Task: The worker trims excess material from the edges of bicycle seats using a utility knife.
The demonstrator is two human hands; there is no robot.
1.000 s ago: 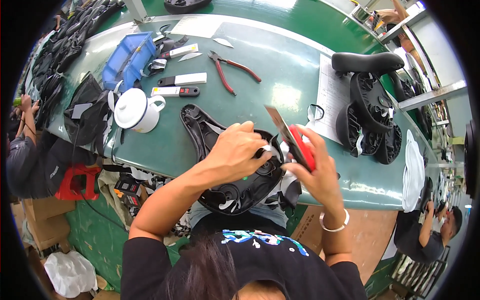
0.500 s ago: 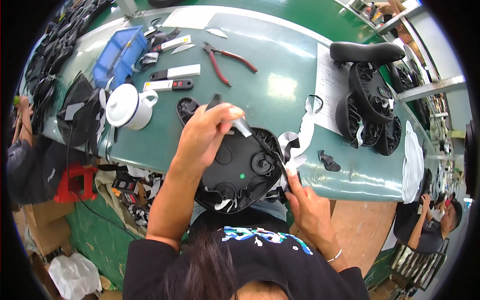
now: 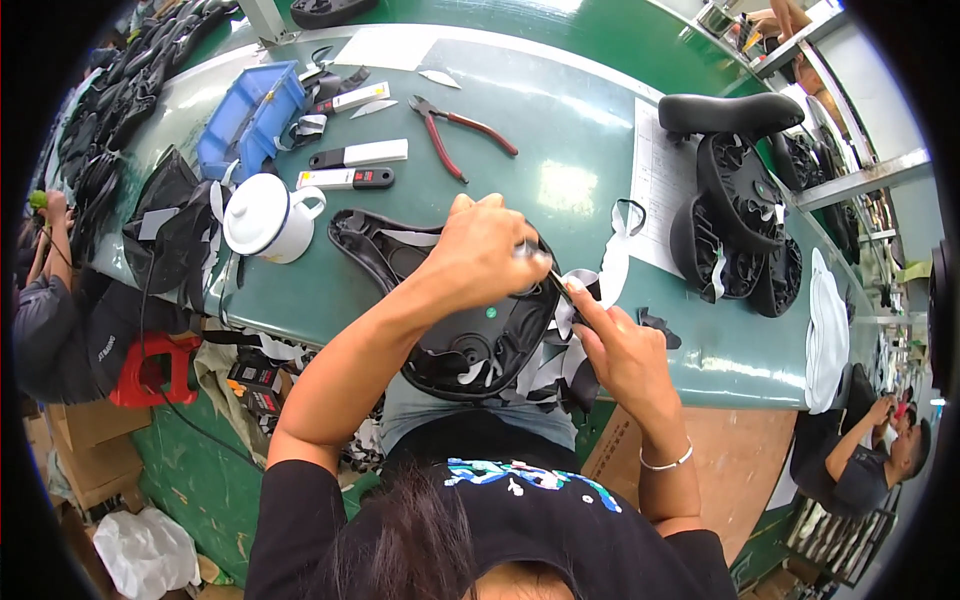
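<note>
Black and hollow side up, a seat [image 3: 450, 335] lies beneath the left hand [image 3: 480, 255] and forearm, its near end reaching past the edge of the green bench [image 3: 560, 130] over the person's lap. That hand is curled tight, knuckles up, around a blurred grey bit [image 3: 524, 249] by the seat's rim; I cannot tell what the bit is. Just to its right, the right hand [image 3: 630, 365] has thumb and forefinger close together at the same rim; whether they pinch anything, I can't make out. A pale bracelet [image 3: 668, 458] circles that wrist. Beyond the right hand lies a white strip [image 3: 613, 265], with a dark scrap [image 3: 658, 325] just beside its fingers and stacked seats [image 3: 735, 195] farther right. Ahead of the left hand, red-handled pliers [image 3: 432, 112] lie splayed; to its left stands a lidded white mug [image 3: 265, 220], with a blue bin [image 3: 215, 140] beyond.
</note>
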